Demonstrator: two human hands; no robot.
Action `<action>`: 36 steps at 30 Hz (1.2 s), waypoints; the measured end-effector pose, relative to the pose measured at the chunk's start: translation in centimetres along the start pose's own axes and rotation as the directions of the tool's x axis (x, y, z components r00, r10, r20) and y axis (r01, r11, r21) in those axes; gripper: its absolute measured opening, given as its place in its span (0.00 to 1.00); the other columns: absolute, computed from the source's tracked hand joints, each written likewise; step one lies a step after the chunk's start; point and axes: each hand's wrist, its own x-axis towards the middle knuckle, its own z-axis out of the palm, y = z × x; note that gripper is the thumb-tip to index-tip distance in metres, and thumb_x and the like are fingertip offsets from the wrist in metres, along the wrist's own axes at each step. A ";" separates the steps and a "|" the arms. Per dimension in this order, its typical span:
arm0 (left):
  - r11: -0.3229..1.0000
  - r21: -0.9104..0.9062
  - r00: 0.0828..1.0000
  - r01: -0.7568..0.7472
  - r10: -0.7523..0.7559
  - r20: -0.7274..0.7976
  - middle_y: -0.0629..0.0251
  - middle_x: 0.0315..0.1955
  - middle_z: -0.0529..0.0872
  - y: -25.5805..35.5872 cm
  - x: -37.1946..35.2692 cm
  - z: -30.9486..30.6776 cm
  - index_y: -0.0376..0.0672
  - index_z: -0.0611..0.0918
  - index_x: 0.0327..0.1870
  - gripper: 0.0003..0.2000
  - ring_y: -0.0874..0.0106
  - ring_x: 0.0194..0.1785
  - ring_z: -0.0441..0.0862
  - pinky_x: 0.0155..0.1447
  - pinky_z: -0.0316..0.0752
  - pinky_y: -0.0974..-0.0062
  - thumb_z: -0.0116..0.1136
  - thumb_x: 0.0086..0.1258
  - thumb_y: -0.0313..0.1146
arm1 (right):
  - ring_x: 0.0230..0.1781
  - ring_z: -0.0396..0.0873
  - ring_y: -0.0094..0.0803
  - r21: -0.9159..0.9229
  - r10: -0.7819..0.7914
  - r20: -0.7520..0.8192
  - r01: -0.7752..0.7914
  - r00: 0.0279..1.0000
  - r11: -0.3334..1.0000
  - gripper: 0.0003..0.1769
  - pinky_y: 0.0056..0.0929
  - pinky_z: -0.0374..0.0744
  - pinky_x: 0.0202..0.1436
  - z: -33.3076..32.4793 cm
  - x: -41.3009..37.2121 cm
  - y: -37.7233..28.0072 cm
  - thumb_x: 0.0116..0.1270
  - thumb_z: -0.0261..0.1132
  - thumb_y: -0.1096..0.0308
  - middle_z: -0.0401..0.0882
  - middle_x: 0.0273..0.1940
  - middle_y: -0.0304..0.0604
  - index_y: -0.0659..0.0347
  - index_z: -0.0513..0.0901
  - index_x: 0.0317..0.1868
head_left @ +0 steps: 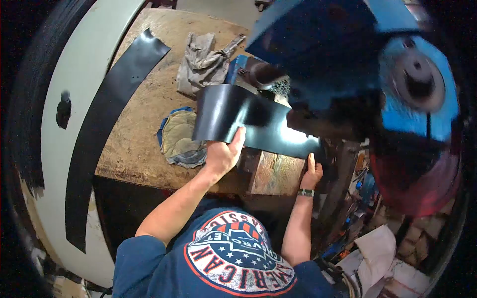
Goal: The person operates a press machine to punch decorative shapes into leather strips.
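A glossy black curved sheet spans the space in front of me, its left end bent round into a curl. My left hand grips its lower edge near the curl, thumb on the near face and fingers hidden behind. At the sheet's lower right edge is my right hand, thumb up against the face, its other fingers mostly out of sight. Beneath the sheet, between my hands, lies a worn wooden block. Behind the sheet, a blue machine part is partly covered.
Left of me, a long black strip lies across the wooden table and a pale curved panel. A grey rag and a round padded cloth rest on the table. A large blue machine looms close at right.
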 end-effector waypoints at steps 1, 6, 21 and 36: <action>0.999 -0.022 0.999 0.036 -0.036 0.026 0.70 0.31 0.85 0.2 -0.1 0.0 0.37 0.83 0.38 0.05 0.79 0.28 0.82 0.32 0.77 0.78 0.65 0.67 0.29 | 0.28 0.69 0.17 0.043 0.073 0.009 -0.073 0.997 0.996 0.15 0.20 0.67 0.31 0.2 -0.5 -1.6 0.66 0.70 0.62 0.77 0.29 0.28 0.64 0.82 0.27; 0.982 -0.154 0.994 0.110 -0.106 0.038 0.65 0.35 0.86 2.9 -0.2 0.3 0.35 0.84 0.42 0.08 0.76 0.30 0.83 0.32 0.81 0.75 0.64 0.68 0.30 | 0.30 0.72 0.26 0.189 0.103 -0.069 -0.088 0.992 0.978 0.25 0.29 0.70 0.37 -0.2 -1.1 -1.1 0.72 0.61 0.50 0.80 0.29 0.35 0.67 0.84 0.31; 0.998 -0.048 0.999 -0.035 0.034 -0.025 0.61 0.41 0.84 3.7 -0.7 1.6 0.33 0.81 0.47 0.12 0.71 0.34 0.84 0.31 0.85 0.75 0.64 0.66 0.27 | 0.39 0.83 0.36 0.896 -0.255 0.208 -0.079 0.944 0.436 0.21 0.32 0.79 0.45 -3.0 1.7 -7.9 0.76 0.55 0.57 0.84 0.45 0.51 0.66 0.78 0.55; 1.000 -0.005 0.998 0.000 0.000 -0.057 0.58 0.45 0.83 2.6 -0.1 1.2 0.33 0.78 0.53 0.17 0.69 0.36 0.84 0.30 0.86 0.76 0.66 0.63 0.25 | 0.38 0.83 0.34 0.954 -0.298 0.074 0.019 0.952 0.300 0.10 0.34 0.81 0.41 -1.0 4.4 -6.6 0.71 0.63 0.63 0.84 0.41 0.45 0.60 0.80 0.46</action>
